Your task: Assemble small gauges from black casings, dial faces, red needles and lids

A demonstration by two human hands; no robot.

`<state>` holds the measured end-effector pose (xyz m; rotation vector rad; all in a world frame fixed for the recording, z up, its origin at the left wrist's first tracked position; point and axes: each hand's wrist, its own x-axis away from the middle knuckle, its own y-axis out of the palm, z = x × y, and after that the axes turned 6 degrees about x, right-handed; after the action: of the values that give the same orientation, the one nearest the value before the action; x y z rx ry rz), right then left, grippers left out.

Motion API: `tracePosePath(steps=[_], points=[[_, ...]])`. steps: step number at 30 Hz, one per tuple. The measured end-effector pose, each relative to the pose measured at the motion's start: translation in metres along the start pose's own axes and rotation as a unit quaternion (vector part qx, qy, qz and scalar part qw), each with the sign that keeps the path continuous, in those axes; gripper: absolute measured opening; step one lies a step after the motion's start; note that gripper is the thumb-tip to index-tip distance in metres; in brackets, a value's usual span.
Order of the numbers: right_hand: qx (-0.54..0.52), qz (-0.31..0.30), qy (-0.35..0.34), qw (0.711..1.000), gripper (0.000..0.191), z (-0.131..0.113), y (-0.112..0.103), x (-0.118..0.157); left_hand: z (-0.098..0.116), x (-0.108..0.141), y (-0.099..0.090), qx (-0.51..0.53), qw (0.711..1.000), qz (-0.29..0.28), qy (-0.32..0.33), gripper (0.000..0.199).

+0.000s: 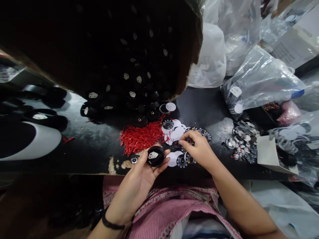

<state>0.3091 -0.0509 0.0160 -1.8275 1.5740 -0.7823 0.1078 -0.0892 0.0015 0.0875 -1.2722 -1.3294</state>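
My left hand (139,176) is wrapped round a small black round case (159,158), its open side up, with a pale metal plate (153,155) inside. Over the dials, my right hand (199,149) has thumb and fingers bent together; whatever is in the pinch, if anything, is too small to make out. Beneath and around it lie white discs (177,133) and black printed dials (181,161). A heap of thin red pieces (142,136) lies just beyond my left hand. A small round part with a metallic ring (134,160) sits left of that hand.
A large dark container (104,43) with many black cases looms at the back left. A white-sided round object (47,141) stands at the left. Small metal parts (243,139), a white box (267,154) and clear plastic bags (269,79) crowd the right.
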Motion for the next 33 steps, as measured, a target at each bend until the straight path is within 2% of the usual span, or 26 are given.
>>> tracePosePath(steps=[3,6,8,11,13,17,21,25,29,31,33], points=[[-0.159,-0.010,0.056,0.986,0.008,-0.013,0.002,0.005,-0.001,-0.005,0.004,0.012,1.000,0.005,0.008,0.037],[-0.212,0.027,0.067,0.975,0.010,-0.027,0.006,0.008,-0.003,-0.008,0.007,0.007,0.998,0.024,0.064,0.027],[-0.218,0.025,0.053,0.974,0.008,-0.036,0.011,0.008,-0.007,-0.007,0.009,-0.008,0.996,0.015,0.084,0.020],[-0.184,0.021,0.043,0.982,0.005,-0.045,0.019,0.007,-0.012,-0.003,0.012,-0.046,0.994,-0.005,0.101,0.026],[-0.165,0.009,0.055,0.985,0.008,-0.047,0.022,0.005,-0.015,-0.002,0.012,-0.073,0.992,0.001,0.102,0.034],[-0.176,-0.037,0.086,0.980,0.013,-0.044,0.021,0.002,-0.017,-0.004,0.003,-0.122,0.986,-0.019,0.112,0.036],[-0.138,-0.043,0.084,0.986,0.017,-0.038,0.021,0.007,-0.020,-0.007,-0.008,-0.145,0.981,-0.048,0.122,0.037],[-0.150,-0.091,0.063,0.982,0.016,-0.035,0.025,0.022,-0.022,-0.006,-0.014,-0.167,0.981,-0.021,0.099,0.036],[-0.131,-0.107,0.012,0.986,0.019,-0.034,0.023,0.025,-0.019,-0.002,-0.024,-0.222,0.969,-0.003,0.104,0.036],[-0.072,-0.111,-0.026,0.991,0.013,-0.035,0.022,0.017,-0.014,0.001,-0.031,-0.244,0.960,0.009,0.134,0.036],[0.060,-0.099,-0.059,0.991,0.013,-0.037,0.024,0.004,-0.009,0.004,-0.035,-0.245,0.955,0.039,0.161,0.036]])
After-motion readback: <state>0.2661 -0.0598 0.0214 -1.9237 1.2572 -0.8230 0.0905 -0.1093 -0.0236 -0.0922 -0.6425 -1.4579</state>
